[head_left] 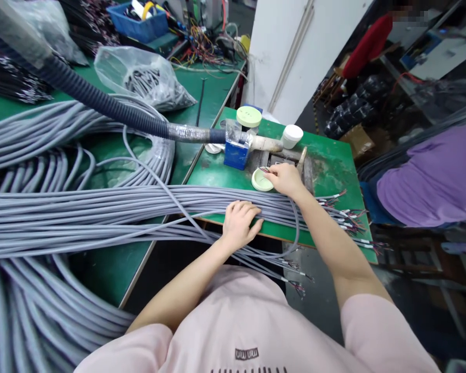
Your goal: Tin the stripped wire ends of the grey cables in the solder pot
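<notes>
My right hand (285,178) is closed on the end of a grey cable (297,228), which curves up to it from the front of the bench. Thin wires stick out past my fingertips, over a small pale green dish (261,181). My left hand (238,223) lies with fingers stretched out across a bundle of grey cables (202,194), thumb apart. At the bundle's right, stripped ends (349,220) show red and dark wires with white sleeves. A blue box (236,154) at the end of a ribbed hose stands beside the dish.
The ribbed hose (112,106) crosses above the coils at left. Behind the dish are a white tub (292,135) and a green-lidded jar (249,118). A clear bag (143,77) and a blue bin (137,22) lie farther back. A person in purple (431,176) is at right.
</notes>
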A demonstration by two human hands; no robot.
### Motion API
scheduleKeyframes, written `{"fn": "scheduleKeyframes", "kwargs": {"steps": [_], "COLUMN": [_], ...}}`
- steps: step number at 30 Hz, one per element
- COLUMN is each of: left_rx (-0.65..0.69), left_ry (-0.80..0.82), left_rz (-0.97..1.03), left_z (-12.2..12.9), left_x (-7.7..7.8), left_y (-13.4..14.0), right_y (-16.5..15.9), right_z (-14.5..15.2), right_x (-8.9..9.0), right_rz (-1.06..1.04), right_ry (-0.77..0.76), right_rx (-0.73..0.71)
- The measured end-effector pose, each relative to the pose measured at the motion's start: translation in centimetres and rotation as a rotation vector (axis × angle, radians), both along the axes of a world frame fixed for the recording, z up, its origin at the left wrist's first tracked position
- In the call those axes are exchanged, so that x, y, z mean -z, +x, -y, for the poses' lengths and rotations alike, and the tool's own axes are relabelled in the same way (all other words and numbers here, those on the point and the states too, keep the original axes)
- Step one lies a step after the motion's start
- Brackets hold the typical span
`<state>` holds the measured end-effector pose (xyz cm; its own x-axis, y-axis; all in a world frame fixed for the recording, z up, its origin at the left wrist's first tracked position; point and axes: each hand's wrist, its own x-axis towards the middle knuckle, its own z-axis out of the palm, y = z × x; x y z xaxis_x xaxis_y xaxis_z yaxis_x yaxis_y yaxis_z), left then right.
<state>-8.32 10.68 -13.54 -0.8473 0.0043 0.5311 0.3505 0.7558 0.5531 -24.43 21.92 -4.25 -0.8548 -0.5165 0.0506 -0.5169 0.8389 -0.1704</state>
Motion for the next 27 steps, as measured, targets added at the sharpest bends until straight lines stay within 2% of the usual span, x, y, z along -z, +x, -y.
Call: {"fn": "scheduleKeyframes", "kwargs": {"steps": [7,11,15,19,21,27], "left_rx": [0.006,0.008,0.015,0.046,0.049,0.039], "left_ry": [-0.002,-0.004,0.012,0.024,0.021,0.006], "left_rz": [-0.013,0.014,0.024,0.061,0.079,0.093], "left_z": [0.1,0.1,0.2,0.4,0.4,0.3], "left_x": [0.1,0.1,-0.2,-0.6,-0.6,-0.6], "left_y": [-0.1,-0.1,0.0,0.0,-0.1,-0.1], "right_y": [-0.3,-0.3,-0.5,-2.0,-3.1,-5.8], "right_z": [0.9,1.2,0.4,-2.2,-3.6,-5.7], "right_x": [0.8,0.9,0.2,-1.1,-1.1,1.3], "right_rz": [-0.063,-0.068,-0.084,-0.164,-0.199,-0.173], "right_ry": [0.242,0.280,0.228,0.134,0.131,0.205], "right_rx": [-0.051,-0.054,-0.048,0.102,0.200,0.315]}}
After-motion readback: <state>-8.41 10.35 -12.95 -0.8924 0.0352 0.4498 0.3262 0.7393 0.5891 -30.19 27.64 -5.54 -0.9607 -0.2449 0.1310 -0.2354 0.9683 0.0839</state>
